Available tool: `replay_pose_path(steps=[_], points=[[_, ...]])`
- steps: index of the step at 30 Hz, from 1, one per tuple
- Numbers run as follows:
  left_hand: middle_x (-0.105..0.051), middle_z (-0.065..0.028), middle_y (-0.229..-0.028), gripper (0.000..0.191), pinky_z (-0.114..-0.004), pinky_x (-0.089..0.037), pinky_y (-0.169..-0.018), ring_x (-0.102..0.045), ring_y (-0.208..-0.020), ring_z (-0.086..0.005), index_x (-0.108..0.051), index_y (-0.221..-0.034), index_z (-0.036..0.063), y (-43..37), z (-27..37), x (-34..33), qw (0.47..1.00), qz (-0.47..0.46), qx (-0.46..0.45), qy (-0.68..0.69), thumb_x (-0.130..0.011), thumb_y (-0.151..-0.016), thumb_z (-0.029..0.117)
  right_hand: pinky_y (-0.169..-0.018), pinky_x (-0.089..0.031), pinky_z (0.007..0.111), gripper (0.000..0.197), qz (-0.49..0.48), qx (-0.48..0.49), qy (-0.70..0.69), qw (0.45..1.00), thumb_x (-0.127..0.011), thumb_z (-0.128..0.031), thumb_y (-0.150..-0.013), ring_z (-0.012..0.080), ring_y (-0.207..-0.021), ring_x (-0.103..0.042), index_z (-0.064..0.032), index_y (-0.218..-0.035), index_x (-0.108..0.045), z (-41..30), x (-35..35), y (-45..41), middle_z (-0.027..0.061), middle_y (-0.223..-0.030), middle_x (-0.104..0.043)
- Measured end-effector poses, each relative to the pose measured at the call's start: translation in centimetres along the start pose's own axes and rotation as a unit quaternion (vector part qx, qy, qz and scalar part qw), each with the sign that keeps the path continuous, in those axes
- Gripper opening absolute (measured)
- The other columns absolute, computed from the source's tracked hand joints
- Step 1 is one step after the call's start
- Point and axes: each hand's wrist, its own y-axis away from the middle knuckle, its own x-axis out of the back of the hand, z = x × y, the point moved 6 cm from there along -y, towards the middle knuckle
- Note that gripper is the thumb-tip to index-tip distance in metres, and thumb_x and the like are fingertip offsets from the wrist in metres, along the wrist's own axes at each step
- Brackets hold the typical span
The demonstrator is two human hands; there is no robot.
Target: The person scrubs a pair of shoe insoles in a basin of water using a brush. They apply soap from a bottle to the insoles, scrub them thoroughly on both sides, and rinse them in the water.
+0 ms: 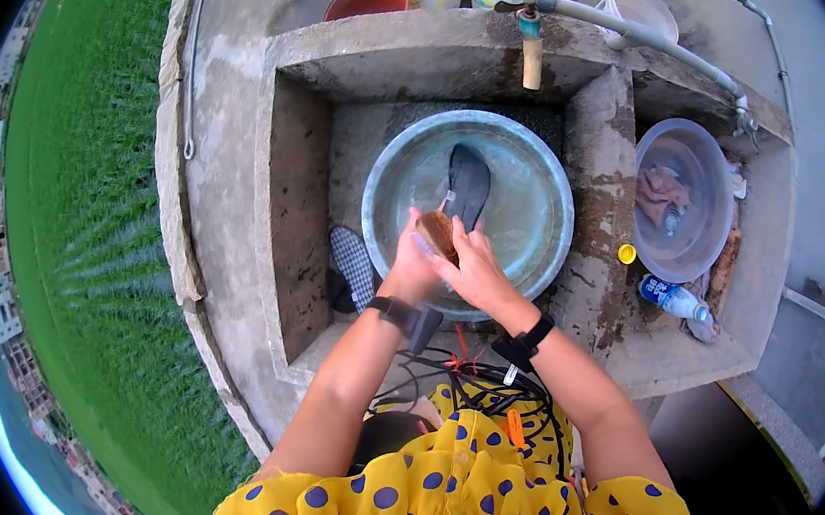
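Both hands are over the near side of a round blue plastic basin (560, 220) that stands in a concrete sink. My left hand (415, 258) holds a brown scrubbing brush (437, 234), its bristle side facing up. My right hand (473, 264) has its fingers against the right side of the same brush; whether it grips the brush or only touches it is not plain. Just beyond the hands a dark shoe or insole (469, 180) lies in the water of the basin. A houndstooth-patterned insole or slipper (353, 260) rests left of the basin, over a dark item.
A tap (531, 51) juts over the sink's far wall. In the right compartment are a clear tub (722, 215) with a pink cloth and a plastic bottle (672, 298). On the dividing wall lies a yellow cap (626, 253). Several buckets stand behind; black cables (422, 379) hang near my waist.
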Motion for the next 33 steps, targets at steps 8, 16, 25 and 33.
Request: replay_pose_path(steps=[8,16,25,33], points=[[-0.047,-0.0123,-0.145,0.071,-0.045,-0.028,-0.116,-0.041,-0.136,-0.0291,-0.04,-0.143,0.0057,0.7,-1.8,-1.9,0.992,0.071,-0.018,-0.099,-0.025,-0.1,0.06,-0.098,-0.041,0.049,0.08,0.087,-0.108,0.12,0.983,-0.062,-0.046,-0.087,0.0449,-0.113,-0.051,0.006,-0.142,-0.037,5.0,0.5,-6.9,0.0319,-0.119,-0.055],[-0.063,-0.0148,-0.121,0.08,-0.046,-0.045,-0.101,-0.06,-0.112,-0.0304,-0.058,-0.121,0.0054,-1.2,0.9,-2.6,0.98,0.081,0.048,-0.176,-0.028,-0.093,0.073,-0.096,-0.042,0.054,0.06,-0.027,-0.089,-0.068,0.993,-0.054,-0.042,-0.094,0.0504,-0.109,-0.054,0.003,-0.132,-0.043,4.1,-0.8,-3.2,0.034,-0.119,-0.056],[-0.067,-0.0113,-0.101,0.026,-0.041,-0.054,-0.077,-0.065,-0.088,-0.0279,-0.062,-0.107,0.0035,-0.2,1.3,3.0,0.92,0.236,0.077,-0.304,-0.047,-0.098,0.022,-0.099,-0.041,0.055,0.061,0.03,-0.171,0.151,0.973,-0.07,-0.032,-0.082,0.044,-0.118,-0.049,0.0053,-0.124,-0.046,8.8,1.7,-5.3,0.0264,-0.123,-0.052],[-0.063,-0.014,-0.121,0.064,-0.041,-0.05,-0.094,-0.062,-0.105,-0.0265,-0.056,-0.125,-0.0001,1.4,-0.2,-3.7,0.914,0.204,0.106,-0.335,-0.048,-0.097,0.057,-0.073,-0.052,0.036,0.041,-0.133,-0.204,-0.285,0.927,-0.07,-0.022,-0.08,0.0219,-0.08,-0.066,-0.0006,-0.115,-0.062,9.4,-1.1,-5.3,0.014,-0.095,-0.069]])
